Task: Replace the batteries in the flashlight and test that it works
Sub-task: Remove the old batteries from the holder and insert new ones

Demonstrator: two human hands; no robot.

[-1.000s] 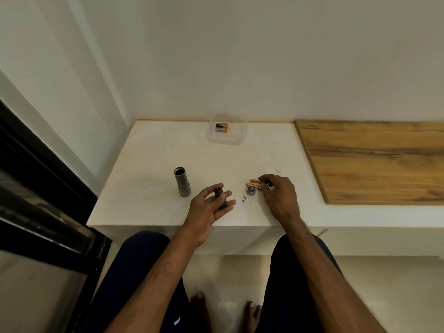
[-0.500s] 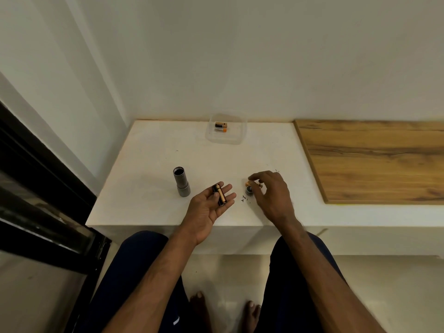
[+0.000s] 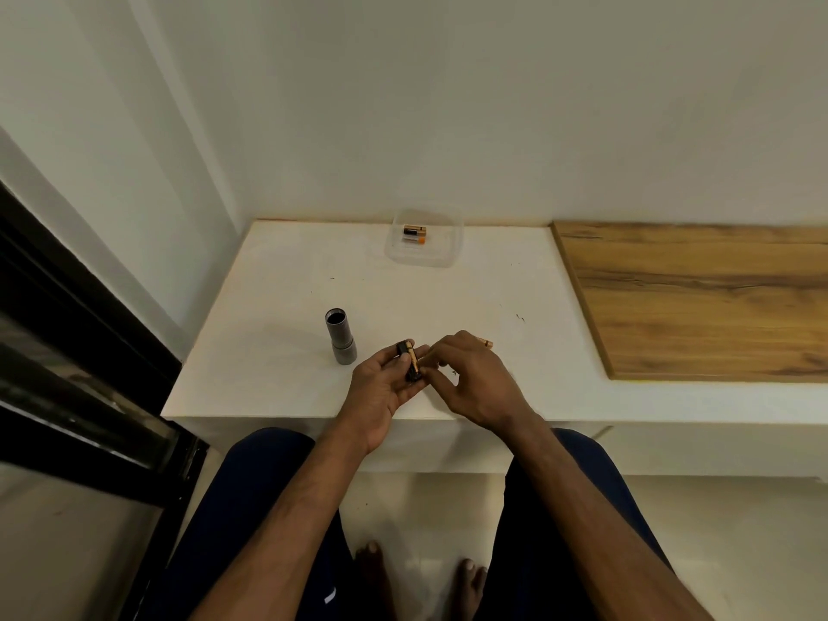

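Note:
My left hand (image 3: 381,389) is palm up over the table's front edge and grips a black battery holder (image 3: 408,365) with a copper-and-black battery lying in it. My right hand (image 3: 475,383) has its fingertips pinched against the holder's right side, on a battery that they mostly hide. Another copper battery (image 3: 485,341) lies on the table just behind my right hand. The grey flashlight body (image 3: 340,336) stands upright to the left of my hands, open end up. The end cap is hidden.
A clear plastic container (image 3: 448,253) with spare batteries (image 3: 414,233) sits at the back of the white table (image 3: 286,307). A wooden board (image 3: 694,298) covers the right side. A dark window frame (image 3: 67,351) runs along the left. My knees are under the table edge.
My right hand has left the spot by the loose batteries and moved left to meet my left hand. My left hand has curled around the holder and lifted slightly.

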